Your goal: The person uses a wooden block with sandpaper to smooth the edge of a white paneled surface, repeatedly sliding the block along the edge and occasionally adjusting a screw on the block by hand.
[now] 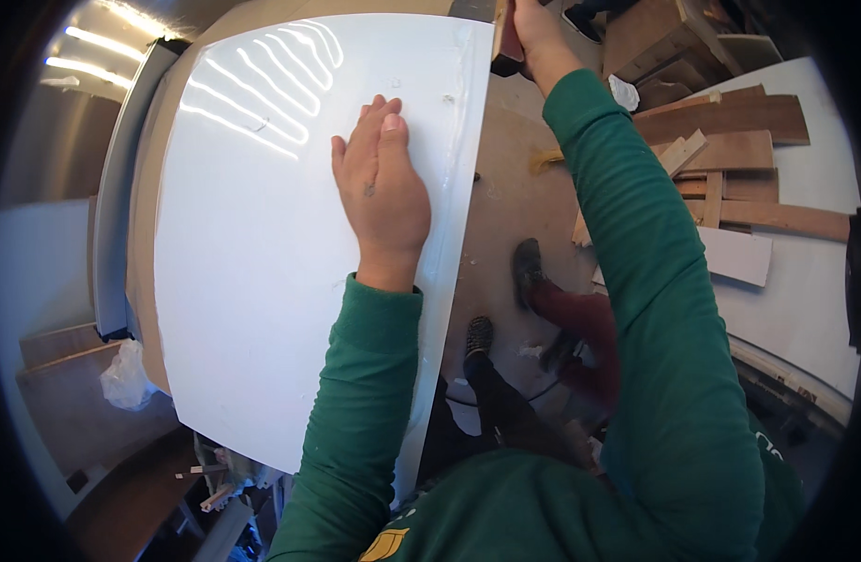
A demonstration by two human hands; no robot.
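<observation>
A large glossy white panel (pixel 252 253) lies in front of me, with ceiling lights mirrored on its far part. My left hand (pixel 385 192) rests flat on it near the right side, fingers stretched away from me and holding nothing. Past the panel's far right corner, my right hand (pixel 543 42) is wrapped round a dark reddish-brown block-shaped tool (pixel 507 45) against the panel's edge. The top of the picture cuts off part of that tool, so its exact kind is unclear. A whitish, smeared strip (pixel 449 201) runs along the panel's right edge.
To the right, wooden boards and offcuts (pixel 730 192) lie on a white surface (pixel 814 281). Another person's leg in dark red trousers (pixel 580 318) stands close by on the right. A clear plastic bag (pixel 128 377) hangs at the left, and scraps (pixel 220 482) gather below the panel's near-left corner.
</observation>
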